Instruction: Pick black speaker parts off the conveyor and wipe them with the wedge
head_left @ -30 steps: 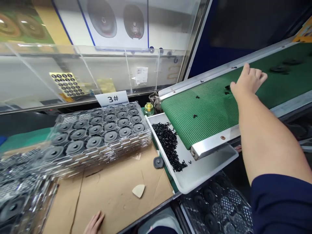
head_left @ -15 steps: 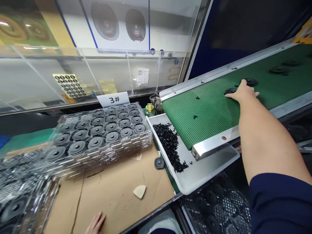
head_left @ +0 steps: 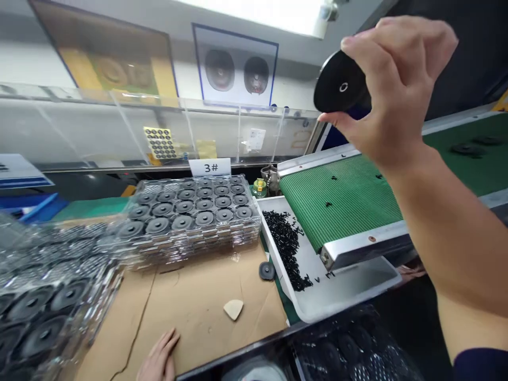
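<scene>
Right hand raised high, above the green conveyor belt, fingers curled close around a round black disc with a small pale ring at its centre. Thumb presses the disc's lower edge, fingertips hook over its top edge; grip is snug, disc face tilted toward the camera. Left hand lies flat on the brown cardboard sheet at the near edge, fingers extended and together, holding nothing. Near it, a pale wedge-shaped piece; further off, one loose black disc beside the white tray heaped with small black parts. Clear trays of discs stacked behind, under a "3#" label.
</scene>
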Demonstrator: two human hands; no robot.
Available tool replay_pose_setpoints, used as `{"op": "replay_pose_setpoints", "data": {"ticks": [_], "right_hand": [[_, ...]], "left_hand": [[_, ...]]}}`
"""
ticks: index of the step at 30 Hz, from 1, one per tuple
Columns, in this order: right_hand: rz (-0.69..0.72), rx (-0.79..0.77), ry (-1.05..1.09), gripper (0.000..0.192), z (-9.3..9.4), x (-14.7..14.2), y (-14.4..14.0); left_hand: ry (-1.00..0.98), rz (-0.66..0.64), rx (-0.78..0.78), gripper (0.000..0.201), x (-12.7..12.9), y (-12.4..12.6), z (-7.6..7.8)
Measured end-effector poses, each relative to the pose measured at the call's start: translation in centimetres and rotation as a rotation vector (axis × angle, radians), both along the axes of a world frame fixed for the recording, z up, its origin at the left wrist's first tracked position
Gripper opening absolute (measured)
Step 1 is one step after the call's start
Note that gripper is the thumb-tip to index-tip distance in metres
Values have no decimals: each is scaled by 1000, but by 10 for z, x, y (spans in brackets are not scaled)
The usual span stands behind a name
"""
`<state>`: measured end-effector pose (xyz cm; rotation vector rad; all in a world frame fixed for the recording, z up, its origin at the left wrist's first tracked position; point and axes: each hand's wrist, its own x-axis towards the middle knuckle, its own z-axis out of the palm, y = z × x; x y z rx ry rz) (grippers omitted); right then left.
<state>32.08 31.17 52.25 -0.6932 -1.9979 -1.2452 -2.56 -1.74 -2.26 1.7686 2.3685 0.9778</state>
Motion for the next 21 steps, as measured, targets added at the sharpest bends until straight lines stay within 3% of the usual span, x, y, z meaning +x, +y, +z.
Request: {"op": "replay_pose_setpoints", "data": {"ticks": [2, 5, 6, 11, 14, 17, 19, 21], "right_hand": [[142, 118, -40, 67, 7, -31, -34], [257, 187, -64, 67, 12, -66, -77], [286, 194, -75, 68, 13, -76, -89], [370, 97, -126, 65, 4, -110, -138], [466, -208, -142, 60, -37, -127, -172], [613, -588, -139, 57, -108, -138, -213], [688, -799, -147, 61, -158, -140, -241], [737, -987, -163, 66, -198, -138, -265]], "left_hand": [[-135, 67, 24, 33, 9, 5, 13], [-497, 161, 45, 29, 19, 14, 37], [-637, 170, 55, 27, 21, 18, 45], [-908, 100, 131, 35, 33, 22, 87], [-1033, 51, 233, 44, 46, 7, 124], [-1103, 60, 404, 55, 64, -14, 171], [-1265, -84, 654, 60, 75, -27, 199], [-1388, -273, 704, 65, 82, -41, 217]]}}
